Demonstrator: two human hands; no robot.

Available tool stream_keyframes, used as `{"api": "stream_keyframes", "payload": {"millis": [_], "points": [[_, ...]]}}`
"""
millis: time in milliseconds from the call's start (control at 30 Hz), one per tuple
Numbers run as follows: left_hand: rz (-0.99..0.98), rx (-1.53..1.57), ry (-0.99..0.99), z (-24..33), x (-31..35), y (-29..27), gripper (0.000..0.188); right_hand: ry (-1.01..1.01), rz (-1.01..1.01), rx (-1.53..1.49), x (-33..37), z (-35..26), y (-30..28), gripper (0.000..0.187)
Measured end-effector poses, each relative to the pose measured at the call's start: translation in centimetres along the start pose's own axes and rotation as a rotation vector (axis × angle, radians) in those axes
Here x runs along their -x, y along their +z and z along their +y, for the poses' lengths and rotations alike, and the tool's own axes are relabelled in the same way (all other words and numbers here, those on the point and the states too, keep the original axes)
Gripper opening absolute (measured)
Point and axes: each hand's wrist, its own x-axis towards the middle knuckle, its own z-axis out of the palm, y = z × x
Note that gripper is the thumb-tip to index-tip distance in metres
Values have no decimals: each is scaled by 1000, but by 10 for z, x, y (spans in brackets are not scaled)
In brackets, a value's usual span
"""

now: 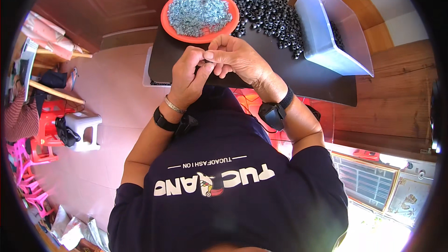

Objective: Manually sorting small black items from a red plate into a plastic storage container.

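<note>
The 2 hands meet just on the wearer's side of the red plate (186, 38), near the counter's close edge, and what appears to be a small dark piece (208, 61) sits between their fingertips; the left hand (189, 72) comes in from the left and the right hand (238, 58) from the right, each with thumb and finger pinched closed at that same spot, so neither is released; the piece is mostly covered by the fingers, and I cannot tell which way its long axis runs, or whether it is 1 part or 2 joined; from this meeting point the plate, heaped with small silvery metal pieces (198, 14), lies straight away from the body, with the knuckles of the right hand right beside its near rim and the left hand also close; the spread of black bead-like parts (268, 11) lies beyond and to the right, so the right hand is the nearer of the 2 to it; farther right on the dark counter (312, 77), well apart from the fingertips, stands a translucent bin (322, 49) with more black parts inside.
</note>
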Motion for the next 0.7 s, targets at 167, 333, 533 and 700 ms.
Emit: {"api": "stream_keyframes", "payload": {"millis": [167,333,533,700], "points": [[-1,-60,24,2,0,2,12,-22,21,-29,3,3,4,30],[8,-73,33,0,1,0,10,-38,46,20,6,5,4,32],[43,14,-48,-1,3,-2,8,-330,503,643,7,-20,-70,21],[57,91,-100,-5,2,0,7,-193,690,1307,3,-30,-112,20]]}}
